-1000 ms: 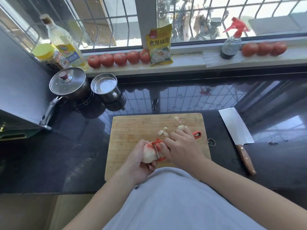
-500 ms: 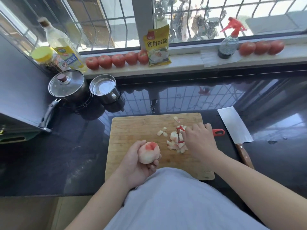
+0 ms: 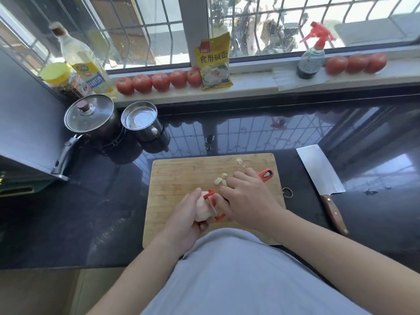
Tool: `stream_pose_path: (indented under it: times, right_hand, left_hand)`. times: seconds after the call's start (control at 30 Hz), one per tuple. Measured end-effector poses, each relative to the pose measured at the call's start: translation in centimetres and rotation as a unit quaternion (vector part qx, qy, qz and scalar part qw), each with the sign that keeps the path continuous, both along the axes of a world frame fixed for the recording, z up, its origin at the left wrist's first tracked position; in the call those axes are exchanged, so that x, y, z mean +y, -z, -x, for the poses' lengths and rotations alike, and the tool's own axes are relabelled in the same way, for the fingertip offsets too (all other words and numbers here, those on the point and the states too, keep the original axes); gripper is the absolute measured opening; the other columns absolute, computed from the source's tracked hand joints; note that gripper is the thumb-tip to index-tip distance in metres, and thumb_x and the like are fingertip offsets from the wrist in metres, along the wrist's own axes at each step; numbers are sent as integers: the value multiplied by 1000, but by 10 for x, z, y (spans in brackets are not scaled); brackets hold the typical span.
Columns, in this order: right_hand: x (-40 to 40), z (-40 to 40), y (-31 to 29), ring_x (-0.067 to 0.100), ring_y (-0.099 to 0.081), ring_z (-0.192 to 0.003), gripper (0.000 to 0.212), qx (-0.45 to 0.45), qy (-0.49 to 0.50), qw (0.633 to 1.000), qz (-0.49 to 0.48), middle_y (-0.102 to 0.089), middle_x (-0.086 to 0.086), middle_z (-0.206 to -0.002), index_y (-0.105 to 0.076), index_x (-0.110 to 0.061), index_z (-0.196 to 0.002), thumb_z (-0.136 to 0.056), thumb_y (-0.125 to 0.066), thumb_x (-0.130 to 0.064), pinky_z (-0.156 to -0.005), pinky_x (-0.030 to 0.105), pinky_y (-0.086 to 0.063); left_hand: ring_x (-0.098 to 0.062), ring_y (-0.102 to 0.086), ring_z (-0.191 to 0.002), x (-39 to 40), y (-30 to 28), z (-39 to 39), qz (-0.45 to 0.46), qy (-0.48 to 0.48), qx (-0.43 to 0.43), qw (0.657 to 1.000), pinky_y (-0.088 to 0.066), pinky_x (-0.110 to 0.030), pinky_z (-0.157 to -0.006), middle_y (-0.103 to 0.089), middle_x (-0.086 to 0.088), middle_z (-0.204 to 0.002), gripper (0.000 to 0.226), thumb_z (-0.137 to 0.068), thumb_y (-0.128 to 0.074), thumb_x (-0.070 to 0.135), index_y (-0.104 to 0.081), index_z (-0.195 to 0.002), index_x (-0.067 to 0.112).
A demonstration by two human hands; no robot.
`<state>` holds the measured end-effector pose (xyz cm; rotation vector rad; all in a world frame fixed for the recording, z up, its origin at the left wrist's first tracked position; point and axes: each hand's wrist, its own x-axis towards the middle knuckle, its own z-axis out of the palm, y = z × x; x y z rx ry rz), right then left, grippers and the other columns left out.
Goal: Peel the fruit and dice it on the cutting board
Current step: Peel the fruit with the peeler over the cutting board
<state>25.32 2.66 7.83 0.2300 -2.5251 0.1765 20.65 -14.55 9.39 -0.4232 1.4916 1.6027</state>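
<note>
Black polished stone makes the surface [image 3: 250, 137], with the bamboo cutting board [image 3: 181, 178] under both hands. Beyond the right hand's far side lies a cleaver [image 3: 320, 170]. The left hand [image 3: 186, 221] cups the fruit [image 3: 202, 209] above the board's near edge; the right hand [image 3: 247, 198] grips a red peeler [image 3: 213, 204], blade against the fruit. Peeling looks to be in hand, mostly done; next comes turning the fruit to reach remaining skin. Fingers hide the fruit's far side, so skin left there is unclear. Peel scraps [image 3: 220, 179] lie just past the right hand.
</note>
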Motion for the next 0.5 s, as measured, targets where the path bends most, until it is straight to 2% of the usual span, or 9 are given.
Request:
stream_pose_path:
  times: [0.1,0.17,0.23,0.33,0.4,0.5]
  right_hand:
    - [6,1,5,25,-51,-61,30,-28,18,999,-21,-60,1,-63,-69,-15,-71,-94,-59,-31,-75,43,-43]
    - [19,1,18,25,-55,-62,27,-74,50,994,-56,-64,2,-64,-72,-16,-71,-92,-62,-30,-77,43,-42]
    - [37,0,33,27,-58,-64,41,-151,118,976,-100,-64,3,-64,-71,-17,-65,-95,-50,-35,-71,42,-41]
    - [56,-6,48,30,-58,-69,53,-215,181,953,-115,-65,4,-69,-70,-17,-70,-100,-32,-39,-71,42,-40]
    - [55,-8,47,31,-57,-72,53,-228,171,952,-108,-66,5,-72,-69,-17,-73,-101,-30,-40,-72,43,-37]
    - [44,-9,33,32,-56,-68,52,-193,154,965,-90,-63,5,-68,-66,-17,-68,-102,-32,-39,-69,43,-38]
  left_hand:
    - [-17,-52,-59,0,0,-1,15,-1,15,1000,-32,-27,-47,-66,-10,-84,32,-107,-50,38,-62,-119,11]
    - [-17,-51,-57,1,-2,-2,13,2,14,1000,-32,-26,-46,-65,-10,-82,25,-106,-52,33,-61,-113,11]
    - [-18,-52,-59,-2,-3,-3,19,4,20,1000,-32,-26,-46,-66,-10,-85,24,-105,-54,29,-63,-115,9]
    - [-19,-55,-64,-5,-2,-4,21,6,27,999,-37,-26,-47,-67,-11,-92,28,-104,-56,27,-64,-124,9]
    - [-18,-55,-65,-7,0,-3,12,3,20,1000,-37,-26,-48,-67,-10,-95,28,-104,-58,31,-64,-125,13]
    - [-17,-56,-67,-6,1,-2,-8,-5,5,1000,-35,-28,-52,-67,-9,-96,28,-103,-59,38,-64,-121,17]
